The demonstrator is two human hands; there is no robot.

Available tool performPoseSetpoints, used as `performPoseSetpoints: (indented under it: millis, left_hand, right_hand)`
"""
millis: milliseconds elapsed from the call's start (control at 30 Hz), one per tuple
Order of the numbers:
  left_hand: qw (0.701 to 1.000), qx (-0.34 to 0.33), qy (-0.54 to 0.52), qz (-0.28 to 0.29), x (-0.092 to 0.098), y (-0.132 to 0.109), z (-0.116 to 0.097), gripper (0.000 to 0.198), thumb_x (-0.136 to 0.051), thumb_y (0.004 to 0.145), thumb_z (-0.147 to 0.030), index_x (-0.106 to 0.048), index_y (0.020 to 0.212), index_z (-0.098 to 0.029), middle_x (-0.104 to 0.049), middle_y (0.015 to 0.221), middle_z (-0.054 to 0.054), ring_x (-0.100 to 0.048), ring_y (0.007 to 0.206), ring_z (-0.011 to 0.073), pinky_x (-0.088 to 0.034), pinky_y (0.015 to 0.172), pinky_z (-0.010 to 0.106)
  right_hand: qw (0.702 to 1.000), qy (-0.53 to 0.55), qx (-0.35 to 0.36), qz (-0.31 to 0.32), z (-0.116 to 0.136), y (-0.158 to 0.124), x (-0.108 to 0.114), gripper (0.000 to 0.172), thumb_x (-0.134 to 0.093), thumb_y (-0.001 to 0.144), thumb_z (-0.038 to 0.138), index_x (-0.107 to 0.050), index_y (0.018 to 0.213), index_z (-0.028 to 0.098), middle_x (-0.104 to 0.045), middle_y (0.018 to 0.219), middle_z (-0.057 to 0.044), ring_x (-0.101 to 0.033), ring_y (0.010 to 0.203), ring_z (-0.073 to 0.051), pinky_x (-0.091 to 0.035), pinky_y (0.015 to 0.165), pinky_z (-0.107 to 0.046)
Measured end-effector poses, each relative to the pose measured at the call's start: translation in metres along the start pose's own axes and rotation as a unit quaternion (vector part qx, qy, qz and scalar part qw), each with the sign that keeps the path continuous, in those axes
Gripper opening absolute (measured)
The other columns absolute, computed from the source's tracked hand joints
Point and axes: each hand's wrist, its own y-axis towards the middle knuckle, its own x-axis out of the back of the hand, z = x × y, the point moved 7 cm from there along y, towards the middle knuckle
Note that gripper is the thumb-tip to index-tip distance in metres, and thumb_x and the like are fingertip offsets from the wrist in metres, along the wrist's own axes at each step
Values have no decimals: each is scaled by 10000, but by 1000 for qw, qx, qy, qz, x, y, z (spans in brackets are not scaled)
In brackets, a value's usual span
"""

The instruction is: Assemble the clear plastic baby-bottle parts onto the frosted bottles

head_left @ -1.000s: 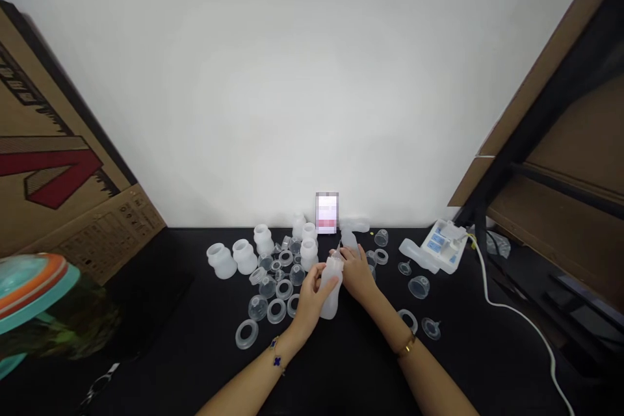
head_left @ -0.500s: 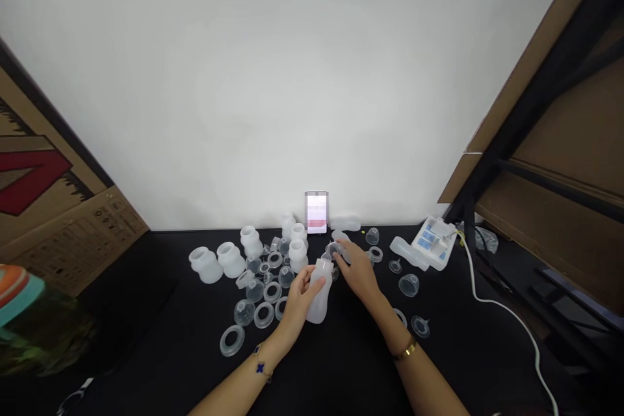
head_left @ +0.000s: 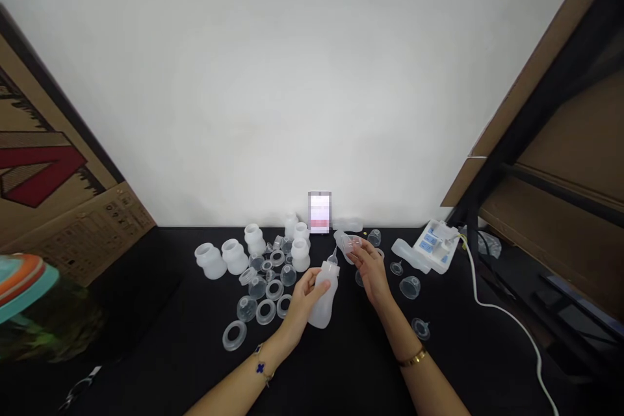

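My left hand (head_left: 308, 296) is closed around a frosted white baby bottle (head_left: 322, 305), tilted slightly over the table. A clear nipple (head_left: 332, 256) sticks up from the bottle's collar. To the right of the bottle top, my right hand (head_left: 369, 268) pinches a clear dome-shaped cap (head_left: 351, 244) between its fingertips. Cap and nipple are apart. Near my left hand lie several collar rings (head_left: 266, 312) and clear domed caps (head_left: 246, 308). Past my right hand are loose nipples (head_left: 420, 329) and another clear cap (head_left: 410, 286).
Several white wide-neck bottles (head_left: 211, 262) stand at the back left. A phone (head_left: 320, 213) leans on the wall. At the right are a white power strip (head_left: 436, 247) with a cable (head_left: 504, 305) and a lying bottle (head_left: 410, 256). A teal-lidded jar (head_left: 29, 289) is at the far left.
My right hand has moved right, away from the bottle top, with the clear cap in its fingers. The nipple on the bottle now shows. The bottle has shifted slightly right within the view.
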Motion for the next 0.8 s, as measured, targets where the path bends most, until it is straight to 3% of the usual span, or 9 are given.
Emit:
performPoseSetpoints:
  millis: [200, 367, 533, 800]
  left_hand:
    - [1000, 16, -20, 1, -2, -4, -1, 420, -823, 742, -460, -679, 1007, -168, -672, 895, 32, -611, 768, 136, -496, 720, 231]
    - [997, 75, -30, 17, -6, -6, 0, 486, -765, 786, -530, -668, 1081, -156, -709, 951, 81, -668, 749, 171, -517, 667, 247]
    - [988, 138, -59, 27, -10, -8, 9, 549, -712, 814, -576, -636, 1123, -128, -735, 977, 135, -688, 668, 184, -541, 612, 275]
    - [988, 139, -55, 40, -9, -4, 18, 558, -692, 843, -569, -627, 1134, -97, -743, 957, 162, -698, 658, 181, -555, 603, 262]
  right_hand:
    - [995, 77, -58, 37, -8, -3, -8, 270, -861, 705, 351, -722, 905, 233, -763, 1007, -33, -715, 996, -241, -534, 979, -402]
    - [984, 127, -123, 33, -18, -6, -11, 264, -839, 716, 363, -708, 894, 218, -771, 991, -55, -735, 965, -266, -531, 993, -451]
    - [987, 115, -114, 22, -20, -5, -8, 246, -780, 778, 416, -709, 918, 228, -765, 1003, -62, -727, 982, -274, -534, 984, -468]
    - [986, 104, -128, 19, -26, -3, -6, 348, -787, 771, 434, -721, 1041, 225, -763, 1032, -59, -725, 940, -263, -552, 904, -429]
